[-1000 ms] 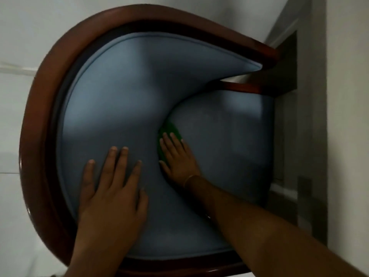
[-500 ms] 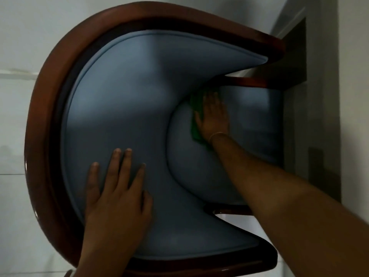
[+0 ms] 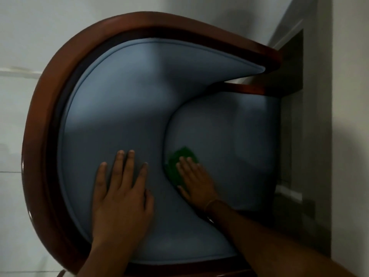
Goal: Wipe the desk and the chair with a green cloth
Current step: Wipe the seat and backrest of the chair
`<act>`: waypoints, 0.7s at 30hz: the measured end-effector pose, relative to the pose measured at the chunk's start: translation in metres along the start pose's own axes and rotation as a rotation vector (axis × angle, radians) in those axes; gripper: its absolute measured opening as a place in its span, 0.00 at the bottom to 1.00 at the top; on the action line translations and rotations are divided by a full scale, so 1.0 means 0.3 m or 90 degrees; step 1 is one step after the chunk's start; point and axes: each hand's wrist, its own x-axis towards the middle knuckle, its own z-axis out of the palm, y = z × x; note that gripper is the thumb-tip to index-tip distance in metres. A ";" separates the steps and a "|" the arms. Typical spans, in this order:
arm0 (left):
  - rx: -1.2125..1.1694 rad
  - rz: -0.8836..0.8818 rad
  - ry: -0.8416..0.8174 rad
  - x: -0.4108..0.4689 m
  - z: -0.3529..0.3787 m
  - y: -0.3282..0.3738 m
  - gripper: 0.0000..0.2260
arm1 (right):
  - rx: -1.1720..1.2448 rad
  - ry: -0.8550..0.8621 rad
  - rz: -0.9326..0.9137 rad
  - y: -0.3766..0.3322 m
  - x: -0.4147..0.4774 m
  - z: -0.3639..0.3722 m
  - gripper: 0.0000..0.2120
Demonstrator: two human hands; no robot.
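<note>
I look straight down on a chair with a curved red-brown wooden frame [image 3: 38, 136] and blue-grey upholstery. My left hand [image 3: 121, 194] lies flat, fingers spread, on the padded backrest [image 3: 119, 108]. My right hand [image 3: 196, 182] presses a green cloth [image 3: 179, 162] onto the seat cushion [image 3: 229, 140], close to the seam where seat meets backrest. The cloth shows past my fingertips and beside my thumb; the rest is hidden under my palm.
White tiled floor [image 3: 12, 116] lies to the left of the chair. A grey wall [image 3: 349, 96] with a dark recess [image 3: 291, 62] stands close on the right, next to the chair's front edge. A wooden armrest [image 3: 245, 88] crosses above the seat.
My right hand has slid the green cloth from the far side of the seat near the armrest back toward me along the seam. My left hand has stayed on the backrest.
</note>
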 end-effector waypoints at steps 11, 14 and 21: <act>0.036 0.036 -0.056 0.091 0.053 0.021 0.35 | 0.041 0.070 0.135 0.315 0.403 -0.198 0.34; 0.028 0.035 -0.062 0.121 0.060 0.020 0.37 | 0.064 0.127 0.466 0.500 0.406 -0.268 0.35; -0.005 0.047 -0.027 0.125 0.052 0.023 0.35 | 0.072 0.123 0.575 0.372 0.095 -0.121 0.36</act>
